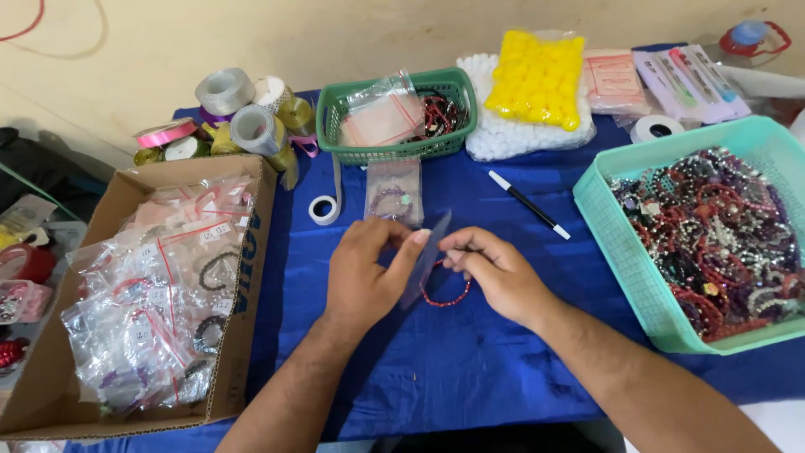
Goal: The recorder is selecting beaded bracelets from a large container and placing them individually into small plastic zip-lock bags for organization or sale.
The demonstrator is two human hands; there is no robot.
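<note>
Two hands: left [362, 281], right [495, 273]. Two baskets: one green [335, 126], one teal [620, 243]. One cardboard box [243, 335]. One pen [528, 204]. Two white tape rolls [323, 210] [656, 127]. One red bracelet [449, 298]. One bag of yellow balls [537, 80]. Bagged bracelets and loose bracelets: too many to count.

clear bagged bracelets [159, 302] in cardboard box [243, 335], yellow-ball packet [537, 80] behind

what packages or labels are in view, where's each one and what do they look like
Clear pouch: between left hand and right hand, small, see-through.
Bagged bracelets: in cardboard box, left; clear, red-striped.
Pouch with bracelet: on blue cloth, centre.
Yellow ball pack: back, clear bag.
Flat packets: back right, pink-white.
</note>
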